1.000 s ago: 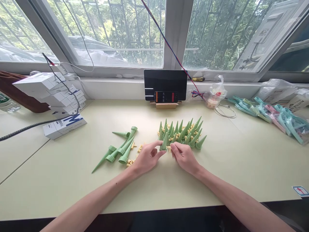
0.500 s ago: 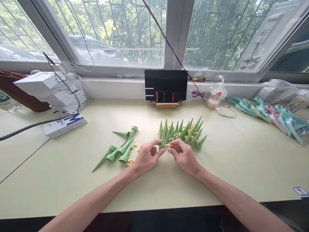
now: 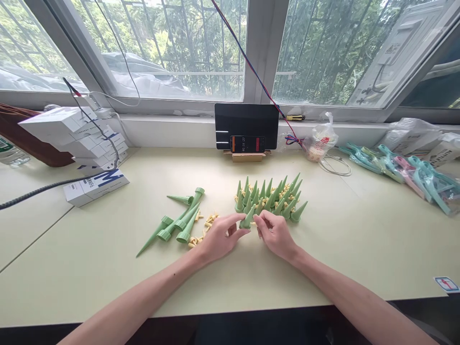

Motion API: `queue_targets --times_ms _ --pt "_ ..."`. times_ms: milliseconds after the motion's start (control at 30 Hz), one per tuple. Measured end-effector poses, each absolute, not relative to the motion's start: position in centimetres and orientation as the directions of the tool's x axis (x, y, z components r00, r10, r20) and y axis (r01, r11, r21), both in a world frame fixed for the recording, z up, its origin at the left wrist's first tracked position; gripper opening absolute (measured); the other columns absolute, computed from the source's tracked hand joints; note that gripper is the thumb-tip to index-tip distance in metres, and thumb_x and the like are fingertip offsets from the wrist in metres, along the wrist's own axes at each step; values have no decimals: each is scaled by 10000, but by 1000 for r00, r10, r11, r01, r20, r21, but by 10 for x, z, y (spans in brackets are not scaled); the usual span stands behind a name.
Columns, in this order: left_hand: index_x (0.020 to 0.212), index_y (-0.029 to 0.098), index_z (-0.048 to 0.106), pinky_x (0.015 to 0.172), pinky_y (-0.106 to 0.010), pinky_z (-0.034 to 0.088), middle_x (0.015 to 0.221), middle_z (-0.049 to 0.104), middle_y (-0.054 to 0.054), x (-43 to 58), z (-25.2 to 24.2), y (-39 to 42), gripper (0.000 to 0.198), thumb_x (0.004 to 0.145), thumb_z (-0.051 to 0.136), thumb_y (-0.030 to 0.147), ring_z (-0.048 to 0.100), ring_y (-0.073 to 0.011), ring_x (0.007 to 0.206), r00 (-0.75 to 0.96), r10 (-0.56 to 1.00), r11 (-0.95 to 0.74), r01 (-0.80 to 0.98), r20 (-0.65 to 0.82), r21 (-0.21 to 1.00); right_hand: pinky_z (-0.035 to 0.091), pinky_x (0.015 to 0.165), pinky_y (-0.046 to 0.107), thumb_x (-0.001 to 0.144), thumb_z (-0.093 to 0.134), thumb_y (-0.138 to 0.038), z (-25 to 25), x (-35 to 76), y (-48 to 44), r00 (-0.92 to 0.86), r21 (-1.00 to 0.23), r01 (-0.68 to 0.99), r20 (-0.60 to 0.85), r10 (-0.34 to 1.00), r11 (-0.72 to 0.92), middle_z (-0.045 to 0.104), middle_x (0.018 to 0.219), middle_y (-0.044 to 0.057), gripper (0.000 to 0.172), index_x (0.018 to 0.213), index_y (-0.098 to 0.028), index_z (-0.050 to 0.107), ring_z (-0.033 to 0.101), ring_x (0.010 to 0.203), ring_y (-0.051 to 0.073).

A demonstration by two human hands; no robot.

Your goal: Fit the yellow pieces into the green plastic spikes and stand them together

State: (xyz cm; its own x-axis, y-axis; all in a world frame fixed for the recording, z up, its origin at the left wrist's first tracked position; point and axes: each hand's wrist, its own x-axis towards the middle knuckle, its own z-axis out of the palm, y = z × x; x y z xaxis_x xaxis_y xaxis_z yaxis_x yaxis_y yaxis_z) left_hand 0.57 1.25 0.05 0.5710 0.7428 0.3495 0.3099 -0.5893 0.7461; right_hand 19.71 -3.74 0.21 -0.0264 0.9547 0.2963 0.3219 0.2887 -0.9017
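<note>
Leaning its tip to the right, a green plastic cone-shaped spike (image 3: 247, 218) sits before the standing group, pinched near its base between left hand (image 3: 226, 235) thumb and forefinger. Right hand (image 3: 276, 233) just beside, fingertips drawn together on a small pale-yellow plastic peg (image 3: 253, 224), mostly hidden. Close behind: upright green spikes (image 3: 269, 189), yellow pegs among them. Left: loose pegs (image 3: 209, 221), then green spikes lying down (image 3: 187, 217). Far side of pale table (image 3: 230, 292): black phone (image 3: 247, 144) before a dark screen (image 3: 247, 120)
</note>
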Motion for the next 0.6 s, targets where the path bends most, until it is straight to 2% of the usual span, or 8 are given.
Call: queue_targets --times_ms 167,333,467,600 --pt "1111 168 685 566 -210 492 677 641 -1 5 -2 13 250 909 645 310 531 -98 524 587 712 -631 294 386 718 249 441 263 1007 442 -461 2 196 -36 -9 -870 381 335 942 313 339 520 -59 444 640 -228 352 297 449 101" --pt "1105 156 667 562 -206 484 655 616 11 6 -2 12 238 908 643 288 531 -96 514 594 699 -653 304 397 694 241 452 264 1009 444 -440 2 196 -35 -1 -866 386 344 939 318 315 537 -59 438 641 -226 338 280 466 102" --pt "1069 160 658 541 -207 449 612 565 36 7 3 10 224 895 649 300 511 -94 503 574 734 -616 336 364 712 314 458 256 1018 443 -427 3 195 -36 -3 -892 347 307 952 289 420 526 -48 401 674 -220 430 379 455 110" --pt "1045 166 651 519 -212 401 569 494 62 9 9 9 210 893 637 312 454 -83 469 542 779 -544 335 315 769 409 494 252 1009 484 -410 5 196 -38 -16 -893 333 315 949 302 592 649 -3 264 899 -195 589 543 538 138"
